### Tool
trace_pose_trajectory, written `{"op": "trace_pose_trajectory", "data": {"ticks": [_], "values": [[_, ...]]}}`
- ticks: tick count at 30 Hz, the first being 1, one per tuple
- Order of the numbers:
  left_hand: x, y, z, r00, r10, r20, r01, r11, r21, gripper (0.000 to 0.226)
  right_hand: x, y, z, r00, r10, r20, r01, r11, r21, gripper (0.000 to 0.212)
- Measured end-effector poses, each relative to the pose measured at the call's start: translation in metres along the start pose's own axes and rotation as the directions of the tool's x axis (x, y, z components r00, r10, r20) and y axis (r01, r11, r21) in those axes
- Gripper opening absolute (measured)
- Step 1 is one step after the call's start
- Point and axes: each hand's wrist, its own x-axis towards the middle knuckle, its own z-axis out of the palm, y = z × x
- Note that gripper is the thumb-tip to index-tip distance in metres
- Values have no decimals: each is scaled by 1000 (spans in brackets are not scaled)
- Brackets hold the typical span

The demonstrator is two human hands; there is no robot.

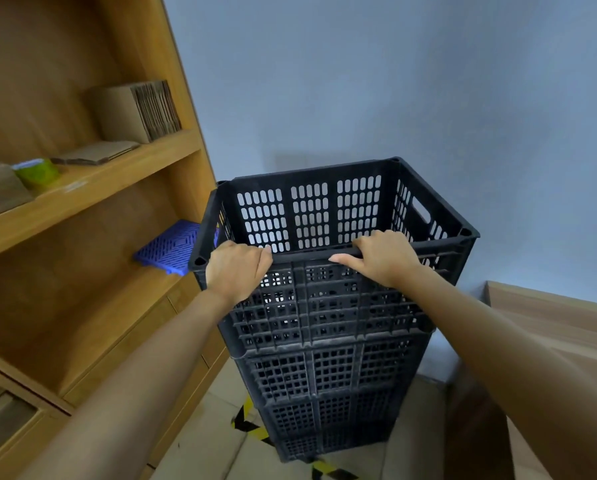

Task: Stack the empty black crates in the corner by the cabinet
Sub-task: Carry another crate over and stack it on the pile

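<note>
A tall stack of black perforated crates (328, 379) stands on the floor in the corner, between the wooden cabinet (92, 258) on the left and the blue-grey wall. The top crate (310, 216) is empty and sits slightly turned on the stack. My left hand (236, 270) grips its near rim at the left, fingers curled over the edge. My right hand (383, 256) grips the same rim further right, thumb along the outside.
Cabinet shelves hold flattened cardboard (141, 110), a green tape roll (37, 173) and a blue plastic grid (172, 245). A wooden surface (549, 323) sits at the right. Yellow-black tape (252, 427) marks the floor under the stack.
</note>
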Motion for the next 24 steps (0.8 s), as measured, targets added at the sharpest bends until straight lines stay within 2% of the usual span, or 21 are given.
{"op": "trace_pose_trajectory", "data": {"ticks": [7,10,17,24], "values": [[-5,-21,4,998,48,44,-48,999,4,63,-8,-24,-10,996,82,35,-82,996,-19,80],[-5,-24,6,997,73,19,-73,997,-11,64,-12,-30,-15,993,112,36,-111,994,-25,81],[2,-42,10,991,130,-7,-130,988,-81,63,-20,-58,-18,976,216,20,-215,976,-39,82],[40,-60,46,967,245,62,-225,946,-234,62,-23,-83,-21,932,362,2,-361,930,-75,76]]}}
